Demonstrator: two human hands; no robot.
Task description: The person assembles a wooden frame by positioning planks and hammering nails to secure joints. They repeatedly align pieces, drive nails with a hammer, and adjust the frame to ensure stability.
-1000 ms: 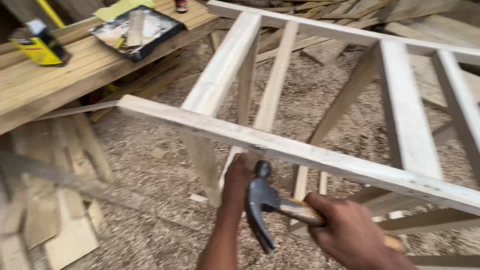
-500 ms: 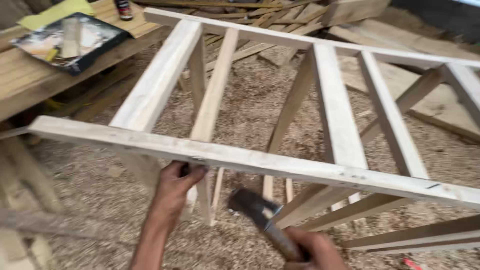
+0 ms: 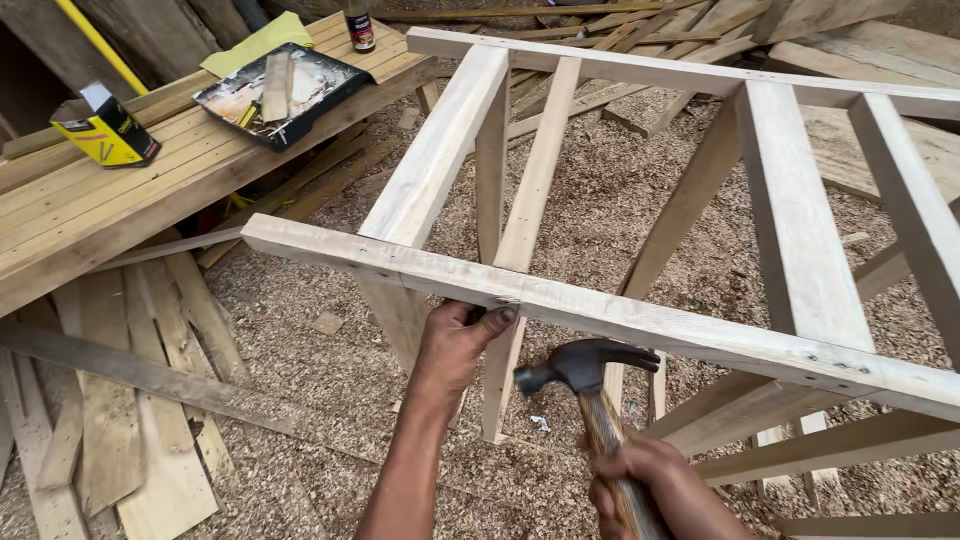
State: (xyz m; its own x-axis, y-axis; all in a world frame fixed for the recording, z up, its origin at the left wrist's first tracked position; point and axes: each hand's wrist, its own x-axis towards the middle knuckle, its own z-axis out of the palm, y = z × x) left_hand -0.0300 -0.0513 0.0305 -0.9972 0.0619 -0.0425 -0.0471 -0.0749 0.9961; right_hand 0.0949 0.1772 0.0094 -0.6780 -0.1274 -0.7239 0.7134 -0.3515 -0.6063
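Note:
A pale wooden frame [image 3: 800, 240] of rails and slats stands before me. My left hand [image 3: 458, 345] reaches up under its near rail [image 3: 620, 315], with the thumb pressed against the rail's underside where an upright slat [image 3: 505, 350] meets it. My right hand [image 3: 655, 490] grips the wooden handle of a claw hammer [image 3: 580, 368]. The dark hammer head hangs just below the near rail, to the right of my left hand, apart from the wood.
A plank workbench [image 3: 130, 200] at the left carries a yellow box [image 3: 105, 130], a black tray [image 3: 280, 90] with scraps, a yellow cloth [image 3: 255, 40] and a small bottle [image 3: 358, 25]. Loose boards [image 3: 110, 400] lie on the sawdust-covered ground.
The hammer head has risen closer to the near rail. My left hand has stayed under the rail. The view has tilted, so the workbench is back in sight.

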